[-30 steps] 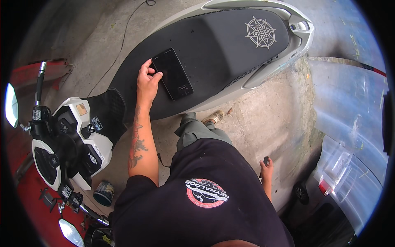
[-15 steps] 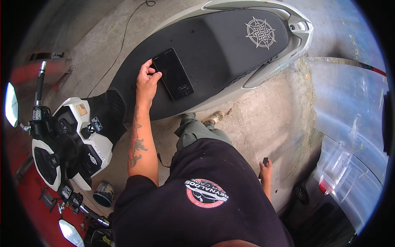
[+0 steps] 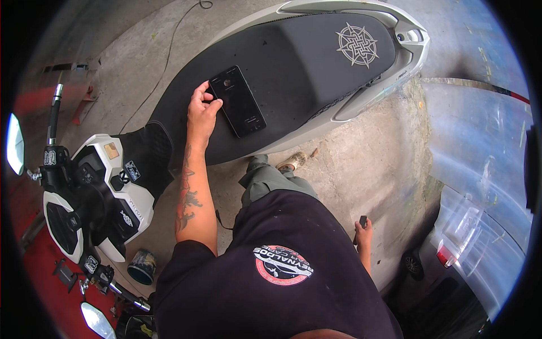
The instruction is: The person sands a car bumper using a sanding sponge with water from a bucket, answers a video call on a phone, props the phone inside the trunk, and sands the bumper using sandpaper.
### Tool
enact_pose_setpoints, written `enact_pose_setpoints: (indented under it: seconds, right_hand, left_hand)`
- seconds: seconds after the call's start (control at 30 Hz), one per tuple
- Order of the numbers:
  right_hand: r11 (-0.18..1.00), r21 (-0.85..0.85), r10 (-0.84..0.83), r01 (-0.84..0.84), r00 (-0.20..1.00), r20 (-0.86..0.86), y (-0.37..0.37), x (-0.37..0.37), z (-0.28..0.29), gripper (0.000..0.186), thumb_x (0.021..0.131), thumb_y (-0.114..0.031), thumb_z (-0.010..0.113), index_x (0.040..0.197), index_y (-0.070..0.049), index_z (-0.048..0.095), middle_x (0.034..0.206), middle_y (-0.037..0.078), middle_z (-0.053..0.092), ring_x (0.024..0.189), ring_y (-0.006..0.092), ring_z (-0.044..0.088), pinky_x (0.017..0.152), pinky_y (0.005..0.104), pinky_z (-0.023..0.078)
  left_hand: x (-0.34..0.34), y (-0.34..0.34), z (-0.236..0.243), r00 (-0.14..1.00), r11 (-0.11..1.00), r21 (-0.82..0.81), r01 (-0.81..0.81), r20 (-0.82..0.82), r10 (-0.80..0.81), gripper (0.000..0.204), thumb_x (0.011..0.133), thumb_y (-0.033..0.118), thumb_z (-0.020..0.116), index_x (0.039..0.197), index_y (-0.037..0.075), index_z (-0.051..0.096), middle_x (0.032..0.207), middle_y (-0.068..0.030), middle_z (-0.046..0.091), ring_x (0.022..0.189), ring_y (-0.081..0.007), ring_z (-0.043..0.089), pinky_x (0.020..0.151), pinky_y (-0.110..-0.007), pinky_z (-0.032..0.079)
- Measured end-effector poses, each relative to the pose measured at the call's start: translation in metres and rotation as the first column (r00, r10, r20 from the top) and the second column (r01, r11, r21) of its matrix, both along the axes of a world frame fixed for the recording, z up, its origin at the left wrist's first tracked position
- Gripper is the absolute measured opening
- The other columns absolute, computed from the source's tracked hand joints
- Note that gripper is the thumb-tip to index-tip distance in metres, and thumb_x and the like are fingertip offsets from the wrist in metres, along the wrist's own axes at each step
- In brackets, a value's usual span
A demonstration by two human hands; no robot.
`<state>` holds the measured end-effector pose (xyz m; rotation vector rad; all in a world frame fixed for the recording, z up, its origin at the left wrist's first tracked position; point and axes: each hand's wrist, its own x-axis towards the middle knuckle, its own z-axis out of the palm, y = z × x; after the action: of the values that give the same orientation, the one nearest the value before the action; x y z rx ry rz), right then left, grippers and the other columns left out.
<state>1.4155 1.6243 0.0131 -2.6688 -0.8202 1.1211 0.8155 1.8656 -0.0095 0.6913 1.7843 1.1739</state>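
A black phone (image 3: pixel 237 104) lies on the dark grey seat (image 3: pixel 316 68) of a white-and-black scooter. My left hand (image 3: pixel 202 113) has its curled fingers and thumb at the phone's left edge, gripping it there. The screen is mostly dark, with a small round image near its top. A pale compass-like emblem (image 3: pixel 357 43) marks the seat's rear end. My right hand (image 3: pixel 363 236) hangs low at my right side, closed around a small dark object (image 3: pixel 362 221), whose kind I cannot make out.
The scooter's handlebar and body (image 3: pixel 87 203) stand at left. A bucket (image 3: pixel 142 265) sits below it. A thin cable (image 3: pixel 169 51) runs across the concrete floor (image 3: pixel 372 152). At right are a shiny metallic surface (image 3: pixel 485 152) and part of a car (image 3: pixel 446 254).
A small round image has appeared near the top of the phone screen. My right hand has shifted very slightly leftward; my left hand stays in place.
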Motion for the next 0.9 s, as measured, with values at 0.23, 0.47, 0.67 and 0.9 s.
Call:
enact_pose_setpoints:
  seconds: [0.23, 0.47, 0.67, 0.9]
  right_hand:
    - [1.000, -0.003, 0.010, -0.010, 1.000, -0.008, -0.0003, 0.0009, -0.0012, 0.042, 0.088, -0.014, 0.071, 0.126, -0.006, 0.056, 0.079, 0.001, 0.058, 0.070, 0.0118, 0.055, 0.064, 0.0293, 0.044]
    - [1.000, 0.004, 0.012, -0.012, 1.000, -0.014, 0.0026, -0.0025, 0.0006, 0.039, 0.087, -0.014, 0.071, 0.123, -0.005, 0.057, 0.078, 0.002, 0.058, 0.070, 0.0128, 0.057, 0.065, 0.0299, 0.046]
    - [0.999, 0.007, 0.035, -0.034, 0.999, -0.022, 0.0016, -0.0007, -0.0012, 0.040, 0.087, -0.014, 0.071, 0.124, -0.005, 0.057, 0.078, 0.002, 0.059, 0.070, 0.0130, 0.058, 0.065, 0.0305, 0.047]
    - [1.000, 0.016, 0.023, -0.023, 0.999, -0.029, -0.0013, 0.0006, -0.0033, 0.042, 0.087, -0.014, 0.071, 0.125, -0.005, 0.056, 0.078, 0.003, 0.059, 0.070, 0.0138, 0.059, 0.065, 0.0308, 0.048]
  left_hand:
    - [0.0010, 0.0006, 0.0029, 1.000, 1.000, -0.015, 0.009, -0.002, -0.009, 0.060, 0.083, 0.011, 0.069, 0.140, 0.002, 0.053, 0.101, -0.0019, 0.051, 0.079, -0.0091, 0.051, 0.077, -0.025, 0.048]
    - [-0.0002, -0.0006, -0.0004, 1.000, 1.000, -0.012, 0.009, 0.003, -0.009, 0.060, 0.083, 0.011, 0.069, 0.141, 0.002, 0.053, 0.101, -0.0018, 0.051, 0.078, -0.0092, 0.050, 0.076, -0.025, 0.048]
    - [-0.0006, -0.0004, -0.0025, 1.000, 1.000, -0.005, 0.013, 0.003, -0.013, 0.061, 0.082, 0.012, 0.069, 0.140, 0.002, 0.053, 0.102, -0.0020, 0.051, 0.078, -0.0091, 0.049, 0.075, -0.025, 0.047]
    - [-0.0014, -0.0001, -0.0048, 1.000, 1.000, 0.002, 0.019, -0.005, -0.019, 0.062, 0.081, 0.014, 0.069, 0.140, 0.003, 0.053, 0.102, -0.0029, 0.052, 0.078, -0.0103, 0.050, 0.076, -0.026, 0.047]
